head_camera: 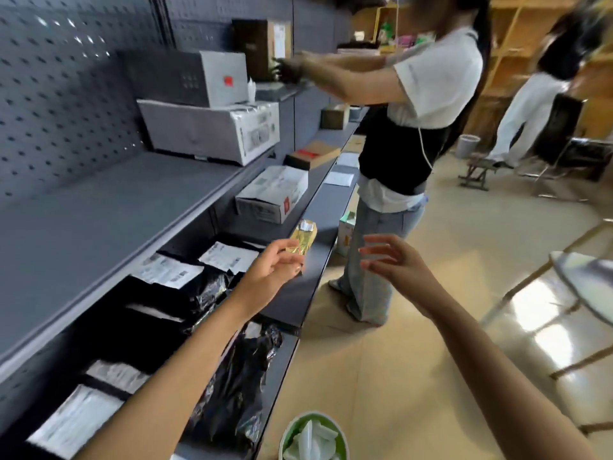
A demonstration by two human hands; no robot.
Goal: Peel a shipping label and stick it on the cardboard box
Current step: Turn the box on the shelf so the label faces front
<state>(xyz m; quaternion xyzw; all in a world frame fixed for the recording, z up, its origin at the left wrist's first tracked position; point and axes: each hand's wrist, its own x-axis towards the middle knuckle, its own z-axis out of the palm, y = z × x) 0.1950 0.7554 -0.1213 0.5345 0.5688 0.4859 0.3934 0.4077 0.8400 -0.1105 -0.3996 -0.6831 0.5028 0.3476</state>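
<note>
My left hand (272, 270) reaches forward over the grey shelving and pinches a small crumpled strip of shiny yellow backing paper (302, 240) between thumb and fingers. My right hand (391, 260) hovers to the right of it, fingers spread, holding nothing. A white cardboard box with printed labels (272, 194) sits on the middle shelf just beyond my left hand. A brown cardboard box with a red mark (313, 155) lies further along the same shelf.
Black mailer bags with white labels (199, 287) fill the lower shelf. Larger boxes (212, 131) stand on the upper shelf. A person in jeans (398, 161) stands close ahead at the shelves. A green bin with paper scraps (313, 436) sits below me. A round table (583, 280) is at the right.
</note>
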